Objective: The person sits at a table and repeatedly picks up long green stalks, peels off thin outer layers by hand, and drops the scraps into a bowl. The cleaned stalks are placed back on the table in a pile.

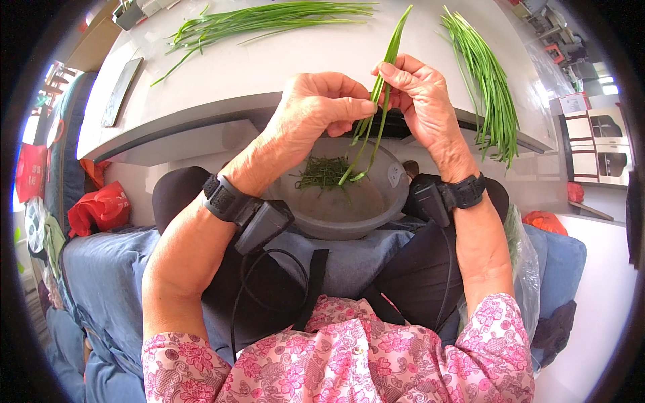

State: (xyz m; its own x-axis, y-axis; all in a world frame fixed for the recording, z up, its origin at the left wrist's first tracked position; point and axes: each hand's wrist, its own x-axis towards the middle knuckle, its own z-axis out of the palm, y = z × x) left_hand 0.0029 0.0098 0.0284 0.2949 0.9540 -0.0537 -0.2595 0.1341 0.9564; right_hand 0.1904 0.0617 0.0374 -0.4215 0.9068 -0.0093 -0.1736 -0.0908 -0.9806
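Observation:
A few long green leaves, apparently garlic chives [396,43], are pinched between both of my hands over the table's front edge. My left hand [322,103] grips them lower down with thumb and fingers, their pale ends hanging below. My right hand [415,93] holds the same leaves higher up, thumb over them. Under my hands, between my knees, is a grey plastic basin [352,229] with dark green scraps [322,173] in it. One bunch of chives [282,15] lies at the back of the table, and another bunch [484,83] lies at the right, its ends over the edge.
A smartphone [121,93] lies on the left part of the white table [201,111]. Red bags [101,207] are at the left by the blue-covered seat [108,267]. A clear plastic bag [524,272] stands beside my right arm. Cables [242,302] hang from the wrist devices.

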